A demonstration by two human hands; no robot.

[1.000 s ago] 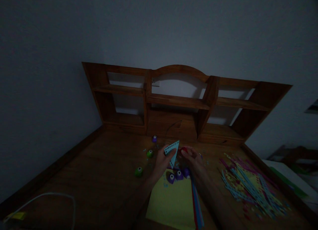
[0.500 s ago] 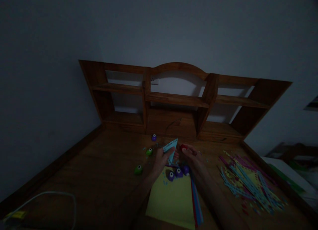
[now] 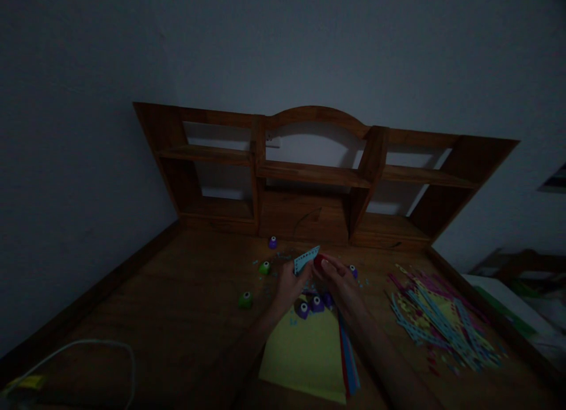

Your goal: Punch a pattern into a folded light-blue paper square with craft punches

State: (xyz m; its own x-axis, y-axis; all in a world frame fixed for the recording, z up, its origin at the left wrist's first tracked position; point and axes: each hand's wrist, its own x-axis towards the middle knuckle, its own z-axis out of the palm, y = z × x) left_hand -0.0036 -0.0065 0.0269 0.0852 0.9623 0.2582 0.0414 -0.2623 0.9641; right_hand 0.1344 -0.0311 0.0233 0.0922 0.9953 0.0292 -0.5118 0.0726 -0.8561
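Pinched in my left hand (image 3: 290,285) is a light blue sheet of paper (image 3: 306,258) with small holes punched along its upper edge. My right hand (image 3: 339,278) grips a red craft punch (image 3: 319,261), which meets the paper's right side. Just below the hands, several purple craft punches (image 3: 317,304) sit on a stack of coloured paper (image 3: 305,357) with a yellow sheet on top. Green punches (image 3: 245,299) stand to the left of my left hand, and another purple punch (image 3: 352,271) shows beside my right hand.
A pile of punched paper strips (image 3: 442,315) covers the table's right side. Tiny blue paper bits lie around the hands. A wooden shelf unit (image 3: 305,177) runs along the wall at the back. A white cable (image 3: 101,342) curls at the lower left.
My right hand has moved left, bringing the red punch up against the paper's edge. The paper has turned, so less of its lower part shows.
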